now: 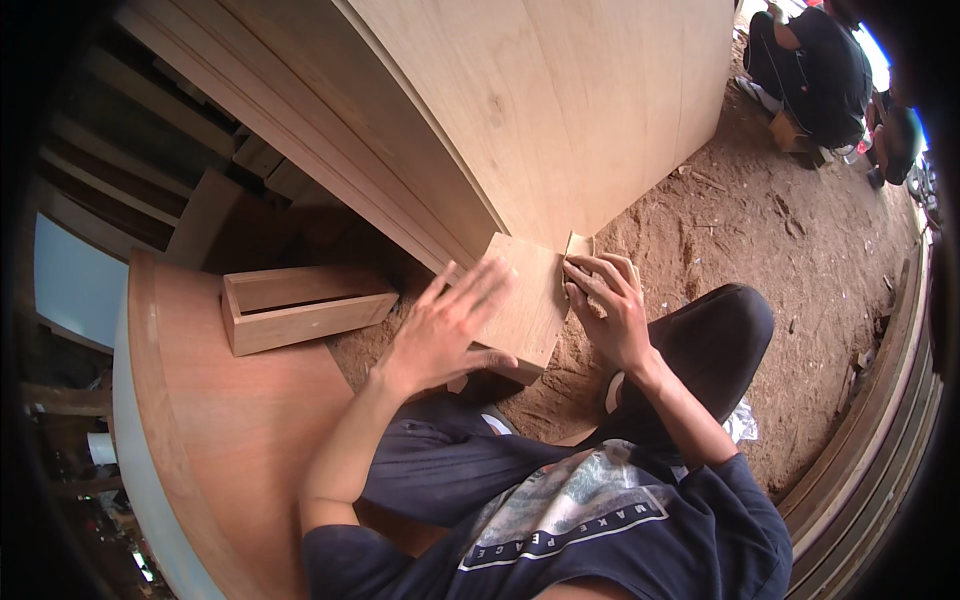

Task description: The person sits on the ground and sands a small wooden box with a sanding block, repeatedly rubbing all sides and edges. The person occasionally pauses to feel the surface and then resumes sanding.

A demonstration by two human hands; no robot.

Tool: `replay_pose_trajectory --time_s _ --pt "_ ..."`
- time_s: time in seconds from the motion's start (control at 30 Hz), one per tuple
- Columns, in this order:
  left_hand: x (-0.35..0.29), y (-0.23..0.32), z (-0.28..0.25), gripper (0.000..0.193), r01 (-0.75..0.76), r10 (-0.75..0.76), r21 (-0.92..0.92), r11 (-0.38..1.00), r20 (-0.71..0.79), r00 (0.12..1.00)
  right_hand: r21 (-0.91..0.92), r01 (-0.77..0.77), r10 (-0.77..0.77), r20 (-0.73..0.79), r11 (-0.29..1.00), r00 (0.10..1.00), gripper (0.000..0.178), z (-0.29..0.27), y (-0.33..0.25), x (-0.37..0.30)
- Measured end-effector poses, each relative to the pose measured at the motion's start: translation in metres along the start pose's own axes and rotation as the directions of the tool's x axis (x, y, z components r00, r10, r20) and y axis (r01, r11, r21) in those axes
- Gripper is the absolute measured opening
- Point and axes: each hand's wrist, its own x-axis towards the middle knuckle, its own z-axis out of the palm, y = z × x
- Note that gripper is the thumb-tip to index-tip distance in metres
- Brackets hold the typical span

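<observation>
Two hands work on one small wooden box [525,300] that sits on the sawdust-strewn ground [760,250] between the person's knees, just in front of a big plywood cabinet [560,90]: the left hand [445,330] lies flat and open on the near face, fingers spread, seemingly to steady it, while the right hand [605,310] presses a folded scrap of sandpaper [578,245] with curled fingertips against the far right corner (a light pinch, not a full grasp). A second open wooden box [300,305] lies to the left on a plywood sheet [240,420], and another person [815,70] crouches far right; the cabinet crowds the far side.
</observation>
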Motion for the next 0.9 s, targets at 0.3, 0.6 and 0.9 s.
replay_pose_trajectory --time_s 0.3,0.6,0.9 --pt "0.02 0.012 0.009 0.136 -0.046 0.058 -0.128 0.991 0.094 0.994 0.033 0.071 -0.069 -0.054 0.997 0.996 0.041 0.004 -0.003 -0.02" --pt "0.007 -0.002 -0.033 0.12 -0.087 0.075 0.085 0.993 0.133 0.988 -0.004 0.056 -0.056 -0.081 0.998 0.995 0.042 0.011 0.001 -0.01" --pt "-0.014 -0.037 -0.005 0.149 0.058 -0.03 -0.313 0.948 0.093 0.995 0.048 0.25 -0.254 0.211 0.967 0.944 0.04 -0.012 -0.035 -0.012"
